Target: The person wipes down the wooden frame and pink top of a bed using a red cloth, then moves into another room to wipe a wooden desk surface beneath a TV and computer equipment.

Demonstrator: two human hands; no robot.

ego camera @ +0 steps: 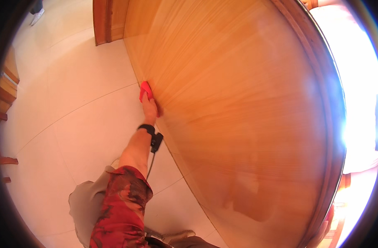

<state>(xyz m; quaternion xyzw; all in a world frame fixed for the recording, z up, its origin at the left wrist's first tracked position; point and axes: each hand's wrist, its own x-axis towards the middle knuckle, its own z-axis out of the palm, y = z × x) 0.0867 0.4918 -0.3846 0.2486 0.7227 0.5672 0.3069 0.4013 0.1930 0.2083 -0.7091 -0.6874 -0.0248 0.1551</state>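
Observation:
My left hand holds a red cloth against the bottom of a large varnished wood panel, close to where it meets the floor. The left arm reaches down from a red patterned sleeve, with a black strap and a small device with a cable at the wrist. At the lower right rim, part of my right hand shows by the panel's dark wooden top edge. Its fingers are mostly hidden, so its grip is unclear.
Pale floor tiles run along the panel's base. A wooden post stands at its far end. Wooden furniture lines the left rim. Another person's shoe is at the upper left. Bright glare washes out the right side.

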